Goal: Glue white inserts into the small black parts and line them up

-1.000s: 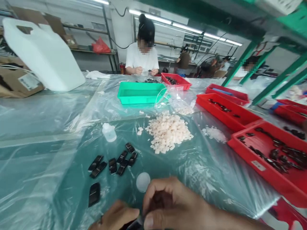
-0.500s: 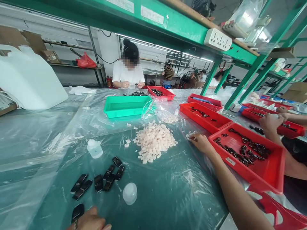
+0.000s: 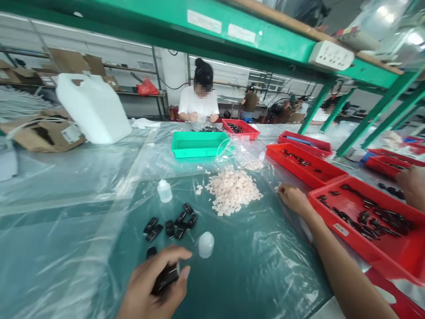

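Observation:
My left hand is at the near edge, its fingers curled around a glossy black plastic piece; thumb and index finger stick out forward. Beyond it lie several similar black pieces in a loose group. A small translucent cap-like container stands just ahead of this hand, and a small white bottle farther off. My right hand rests at the table beside the red tray, fingertips drawn together over a few small white bits. Whether a bit is between them is hidden. A heap of small whitish pieces lies between the hands.
A green tray stands behind the heap. Red trays with black pieces line the right side, where another person's hand shows. A white jug stands at left. A green shelf beam crosses overhead. A co-worker sits opposite.
My left hand has risen into view from the lower edge and now holds a black piece. My right fingers have drawn together at the white bits. The view has swung left.

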`<state>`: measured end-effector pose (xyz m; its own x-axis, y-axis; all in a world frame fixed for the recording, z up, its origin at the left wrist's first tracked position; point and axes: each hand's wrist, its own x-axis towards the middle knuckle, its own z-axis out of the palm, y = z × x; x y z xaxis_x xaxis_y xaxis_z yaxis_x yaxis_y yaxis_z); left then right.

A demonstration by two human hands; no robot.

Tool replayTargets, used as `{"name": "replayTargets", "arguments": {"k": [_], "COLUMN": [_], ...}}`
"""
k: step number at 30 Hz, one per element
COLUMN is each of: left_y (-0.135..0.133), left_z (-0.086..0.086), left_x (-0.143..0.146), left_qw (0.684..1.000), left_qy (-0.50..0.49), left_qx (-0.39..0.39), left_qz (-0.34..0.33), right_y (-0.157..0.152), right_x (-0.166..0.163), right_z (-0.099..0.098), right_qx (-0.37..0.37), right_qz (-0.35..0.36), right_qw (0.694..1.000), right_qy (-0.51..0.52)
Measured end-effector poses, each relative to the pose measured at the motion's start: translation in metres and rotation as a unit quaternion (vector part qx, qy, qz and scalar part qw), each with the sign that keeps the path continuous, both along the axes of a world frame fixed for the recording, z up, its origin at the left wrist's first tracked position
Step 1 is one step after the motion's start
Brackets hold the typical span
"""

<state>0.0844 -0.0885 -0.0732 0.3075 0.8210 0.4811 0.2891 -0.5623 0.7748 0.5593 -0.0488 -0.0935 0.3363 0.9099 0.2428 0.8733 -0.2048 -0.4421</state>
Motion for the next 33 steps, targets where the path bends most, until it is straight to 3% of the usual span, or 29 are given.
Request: {"name": "replayTargets", "arguments": {"k": [5,10,13,16,20,24,28,33], "left_y": [-0.002,-0.001,-0.002,-0.003,-0.007,-0.008,-0.01,-0.013], "left_z": [0.005,0.003,0.004,0.006,0.009,0.005,-0.007,-0.018], "left_x": [-0.003,-0.005,-0.006,-0.009,-0.012,-0.009,-0.003,-0.004], "left_qw": [0.999,0.995,0.992,0.991,0.993,0.995,0.998,0.998], "left_qy": [-0.007,-0.042,-0.052,-0.049,-0.054,-0.056,-0.046,-0.038], "left_qx": [-0.029,-0.077,-0.092,-0.094,-0.075,-0.034,-0.016,-0.013], "left_qz": [-0.026,-0.056,-0.071,-0.079,-0.078,-0.082,-0.027,0.038], "right_y": [-0.017,-0.033,-0.036,-0.038,-0.045,-0.053,-0.056,-0.061], "right_x": [-0.053,-0.166,-0.227,-0.265,-0.284,-0.29,-0.29,-0.292], "right_z": [0.029,0.08,0.097,0.096,0.082,0.068,0.056,0.051], "right_qx": [0.103,0.129,0.113,0.102,0.091,0.124,0.157,0.182], "right_qz": [0.125,0.326,0.403,0.436,0.429,0.403,0.36,0.349], "right_qw": [0.977,0.901,0.856,0.829,0.817,0.837,0.864,0.863], "right_qy": [0.136,0.257,0.302,0.336,0.373,0.35,0.314,0.317]}}
